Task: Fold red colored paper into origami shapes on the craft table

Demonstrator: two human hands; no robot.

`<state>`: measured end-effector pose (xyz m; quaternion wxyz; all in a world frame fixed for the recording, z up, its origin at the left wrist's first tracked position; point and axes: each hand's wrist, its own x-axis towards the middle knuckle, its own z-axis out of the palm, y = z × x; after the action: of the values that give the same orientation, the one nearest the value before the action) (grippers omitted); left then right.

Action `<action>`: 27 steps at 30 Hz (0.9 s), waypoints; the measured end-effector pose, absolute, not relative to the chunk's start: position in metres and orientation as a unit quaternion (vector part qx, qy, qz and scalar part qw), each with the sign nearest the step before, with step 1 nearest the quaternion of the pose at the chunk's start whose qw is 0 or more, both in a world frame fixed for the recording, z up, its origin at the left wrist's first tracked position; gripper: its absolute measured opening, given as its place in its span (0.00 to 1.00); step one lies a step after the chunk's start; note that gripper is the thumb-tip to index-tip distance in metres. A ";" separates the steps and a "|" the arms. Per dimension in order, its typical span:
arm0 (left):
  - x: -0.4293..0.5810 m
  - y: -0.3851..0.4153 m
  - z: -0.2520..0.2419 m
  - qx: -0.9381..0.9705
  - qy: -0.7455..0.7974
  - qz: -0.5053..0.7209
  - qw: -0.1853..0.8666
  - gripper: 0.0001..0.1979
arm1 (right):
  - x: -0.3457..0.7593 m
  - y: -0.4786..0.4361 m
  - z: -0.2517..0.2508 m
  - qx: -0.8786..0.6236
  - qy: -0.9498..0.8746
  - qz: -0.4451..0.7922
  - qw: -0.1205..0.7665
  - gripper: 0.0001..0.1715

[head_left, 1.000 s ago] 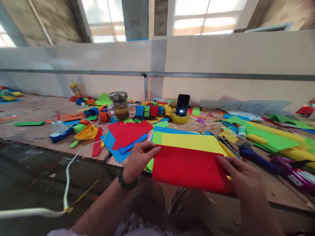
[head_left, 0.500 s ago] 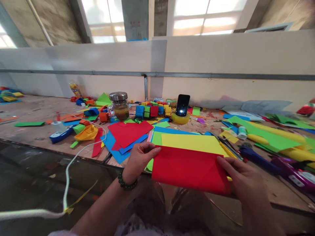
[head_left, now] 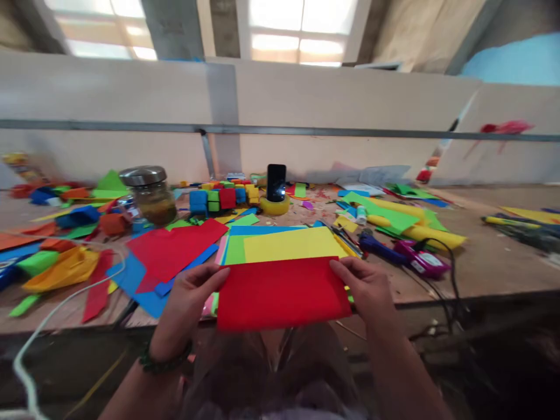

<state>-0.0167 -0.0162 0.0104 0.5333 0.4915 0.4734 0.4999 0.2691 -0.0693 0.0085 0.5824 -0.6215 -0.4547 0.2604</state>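
Note:
A red sheet point(head_left: 283, 294), paper or thin foam, is stretched between my two hands over the table's front edge. My left hand point(head_left: 188, 297) pinches its upper left corner between thumb and fingers; a dark bead bracelet circles that wrist. At the upper right corner, my right hand point(head_left: 365, 286) grips it the same way. Just behind it lie a yellow sheet point(head_left: 289, 242) and, partly covered by it, green and blue sheets. Left of these rests a cut red piece point(head_left: 175, 251) on top of blue ones point(head_left: 140, 289).
A lidded glass jar point(head_left: 153, 201) stands at the left, beside several coloured blocks point(head_left: 227, 198). A phone point(head_left: 276, 182) leans upright on a yellow ring point(head_left: 275, 205). Pens, a blue-handled tool point(head_left: 380, 245) and a purple device point(head_left: 426, 259) with cords lie right. A white cable point(head_left: 48, 326) hangs front left.
The camera view has turned to the right, so the table things appear shifted left. Both hands still hold the red sheet, which now looks more level.

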 end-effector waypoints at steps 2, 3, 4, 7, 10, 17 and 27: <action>-0.018 -0.019 0.011 0.488 0.477 0.486 0.546 0.17 | 0.265 -0.074 0.011 -0.611 -0.451 0.270 0.592 0.18; -0.019 -0.021 0.012 0.488 0.477 0.479 0.552 0.17 | 0.263 -0.077 0.013 -0.608 -0.451 0.271 0.595 0.18; -0.019 -0.022 0.012 0.487 0.480 0.475 0.554 0.18 | 0.262 -0.079 0.014 -0.607 -0.454 0.269 0.594 0.18; -0.019 -0.017 0.012 0.510 0.493 0.463 0.532 0.20 | 0.264 -0.076 0.017 -0.608 -0.492 0.245 0.573 0.19; -0.018 0.008 0.013 0.591 0.493 0.428 0.473 0.21 | 0.275 -0.056 0.021 -0.619 -0.555 0.213 0.513 0.20; -0.009 0.094 0.003 0.748 0.502 0.267 0.341 0.19 | 0.291 0.016 0.009 -0.690 -0.651 0.158 0.274 0.20; -0.009 0.110 -0.029 0.802 0.552 0.139 0.180 0.08 | 0.280 0.019 -0.011 -0.743 -0.642 0.108 0.152 0.16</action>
<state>-0.0095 0.1095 -0.0291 0.1797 0.8022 0.5521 0.1387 0.2801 0.0188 -0.0112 0.1522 -0.7435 -0.6422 0.1081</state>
